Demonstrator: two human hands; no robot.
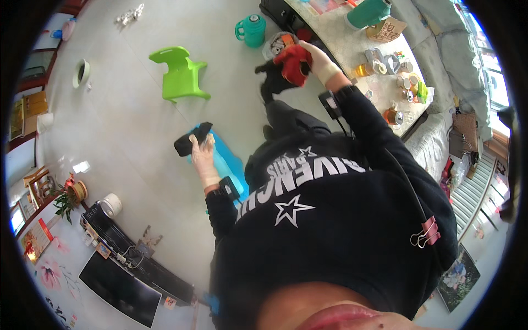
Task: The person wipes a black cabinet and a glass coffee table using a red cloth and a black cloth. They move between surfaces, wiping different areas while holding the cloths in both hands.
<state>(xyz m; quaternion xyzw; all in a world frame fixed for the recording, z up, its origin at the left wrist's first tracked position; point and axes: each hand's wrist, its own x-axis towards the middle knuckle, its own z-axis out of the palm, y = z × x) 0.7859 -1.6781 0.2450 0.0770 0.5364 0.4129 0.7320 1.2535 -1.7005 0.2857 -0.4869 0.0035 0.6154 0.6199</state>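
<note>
My left hand (202, 153), in a thin pale glove, grips a soft-looking black item (193, 140), perhaps a sock or folded cloth. It is held above the floor, to the left of my body. Under that wrist lies a blue and turquoise object (231, 165), partly hidden by my forearm. My right hand (317, 62), also gloved, holds a red cloth item (293, 66) with a dark opening. The red cloth is in front of a black mass (274, 80) near my feet; where one ends and the other begins is unclear.
Close to my right hand stands a lined waste bin (275, 46) with litter, beside a teal jug (251, 31). A table (350, 45) bears cups, cans and a bag. Ahead on the left is a green plastic chair (177, 74). A cable (402, 177) runs along my right sleeve.
</note>
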